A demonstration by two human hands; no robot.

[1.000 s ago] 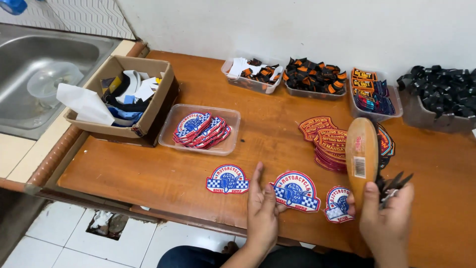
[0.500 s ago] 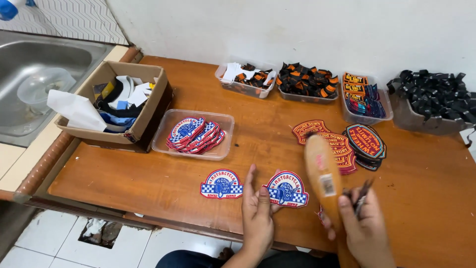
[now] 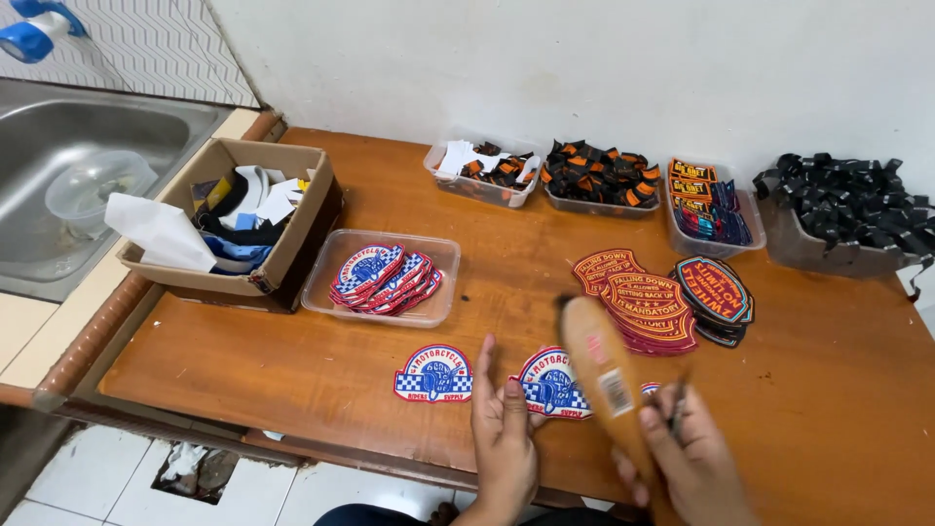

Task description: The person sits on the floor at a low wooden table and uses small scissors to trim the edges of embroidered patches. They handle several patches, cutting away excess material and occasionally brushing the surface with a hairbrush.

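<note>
My right hand (image 3: pixel 693 458) grips a wooden brush (image 3: pixel 602 375) by its handle, the blurred head tilted up and left over the table. A dark small tool also sticks out of that fist. My left hand (image 3: pixel 502 433) lies flat with fingers together, pressing on the edge of a blue, red and white embroidered patch (image 3: pixel 553 382). A second patch of the same kind (image 3: pixel 434 374) lies just left of it on the wooden table (image 3: pixel 292 360). A third patch is mostly hidden behind the brush.
A clear tray of matching patches (image 3: pixel 382 277) sits mid-table beside a cardboard box of scraps (image 3: pixel 234 219). Red and dark patch stacks (image 3: pixel 648 302) lie right. Trays of small labels (image 3: pixel 599 175) and black straps (image 3: pixel 842 209) line the wall. A metal sink (image 3: pixel 58 166) is left.
The brush in my right hand has swung down and leftwards, from upright at the right to tilted over the patches. My left hand stays on the patch.
</note>
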